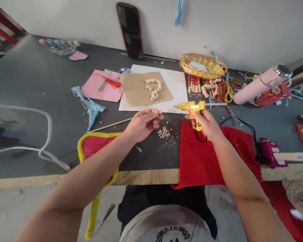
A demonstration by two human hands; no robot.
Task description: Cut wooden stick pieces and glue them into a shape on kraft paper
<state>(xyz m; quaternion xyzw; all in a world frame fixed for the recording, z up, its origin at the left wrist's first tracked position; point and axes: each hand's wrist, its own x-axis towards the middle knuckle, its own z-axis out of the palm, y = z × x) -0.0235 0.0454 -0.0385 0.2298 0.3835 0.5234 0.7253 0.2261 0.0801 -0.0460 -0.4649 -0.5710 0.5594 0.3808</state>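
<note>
- Yellow glue gun (193, 106) is gripped by the right hand (206, 123), barrel (183, 106) crosswise, nozzle (175, 106) pointed left.
- Small beige piece (160, 111) is pinched in the left hand (145, 123), near the nozzle, not touching.

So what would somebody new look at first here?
Probably the bright red cloth at the front of the table, and the yellow glue gun in the right hand. Next, perhaps, the curve of pale pieces on brown paper farther back.
</note>
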